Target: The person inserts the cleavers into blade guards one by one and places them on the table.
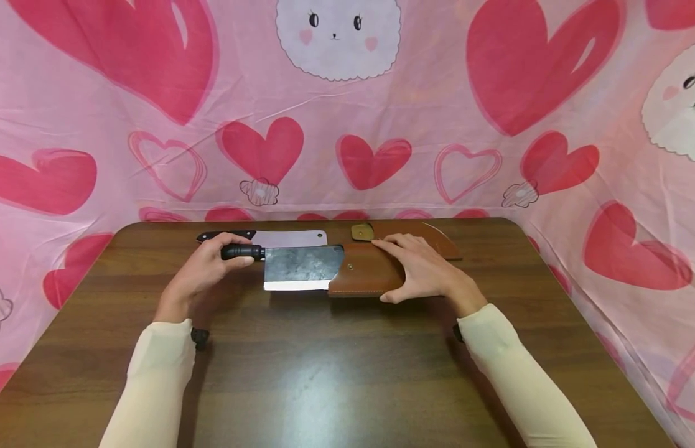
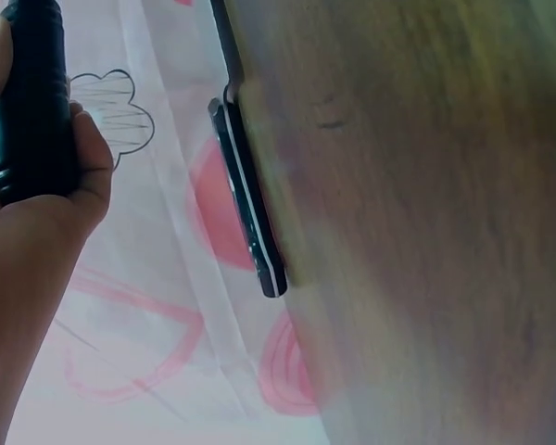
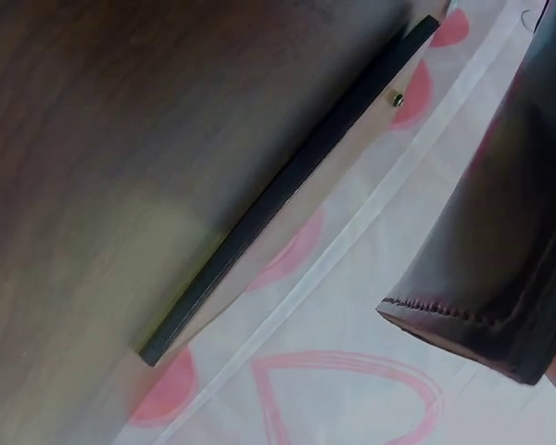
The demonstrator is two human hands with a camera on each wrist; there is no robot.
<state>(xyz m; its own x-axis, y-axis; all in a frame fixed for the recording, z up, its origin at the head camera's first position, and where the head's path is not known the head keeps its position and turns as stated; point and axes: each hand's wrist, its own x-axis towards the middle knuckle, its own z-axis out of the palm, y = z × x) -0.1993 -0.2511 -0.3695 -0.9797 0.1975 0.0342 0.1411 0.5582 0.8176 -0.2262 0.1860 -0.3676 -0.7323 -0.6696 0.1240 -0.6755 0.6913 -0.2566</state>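
My left hand (image 1: 213, 260) grips the black ridged handle (image 2: 37, 102) of a cleaver (image 1: 299, 264) with a dark blade and a bright edge, held level above the table. The far part of its blade is hidden inside a brown leather sheath (image 1: 366, 274). With my right hand (image 1: 425, 266) I hold that sheath, fingers along its top and thumb at the lower edge. In the right wrist view, the stitched end of the sheath (image 3: 500, 260) shows at the right, with little of the hand visible.
Behind, on the wooden table (image 1: 347, 373), lies a second cleaver (image 1: 288, 238) with a pale blade and black riveted handle. A second brown sheath (image 1: 442, 241) with a snap strap (image 1: 362, 233) lies at the back right. A pink heart-print cloth (image 1: 325, 155) hangs around the table.
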